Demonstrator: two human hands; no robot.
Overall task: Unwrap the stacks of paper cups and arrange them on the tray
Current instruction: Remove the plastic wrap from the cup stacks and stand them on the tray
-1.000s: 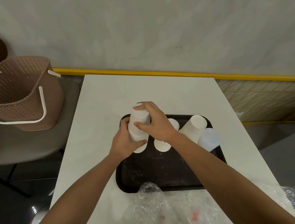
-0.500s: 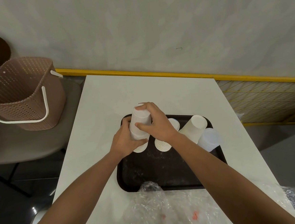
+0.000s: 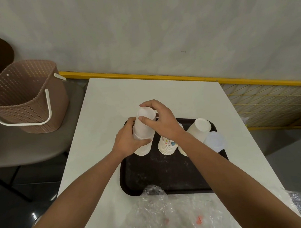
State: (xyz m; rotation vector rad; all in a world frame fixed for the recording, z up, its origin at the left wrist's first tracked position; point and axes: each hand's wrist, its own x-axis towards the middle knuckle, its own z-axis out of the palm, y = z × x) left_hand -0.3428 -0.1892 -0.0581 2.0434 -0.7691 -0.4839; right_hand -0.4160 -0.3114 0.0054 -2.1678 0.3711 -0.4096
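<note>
A dark tray [image 3: 165,174] lies on the white table [image 3: 112,102]. At its far left corner stands an upside-down stack of white paper cups [image 3: 143,148]. My left hand [image 3: 128,140] grips the lower part of that stack. My right hand [image 3: 160,118] holds the topmost white cup [image 3: 144,125] from above, with fingers and thumb curled round its upturned base. A patterned cup stack [image 3: 167,145] stands just right of it, partly behind my right wrist. Further right sit a tilted white stack [image 3: 198,128] and a pale bluish cup [image 3: 214,141].
Crumpled clear plastic wrap [image 3: 172,216] covers the table's near edge. A brown perforated basket [image 3: 26,98] with a white handle sits on a grey chair to the left. A wall with a yellow strip [image 3: 161,77] runs behind the table.
The top cup has risen a little off the stack in my right hand. My left hand stays on the stack below.
</note>
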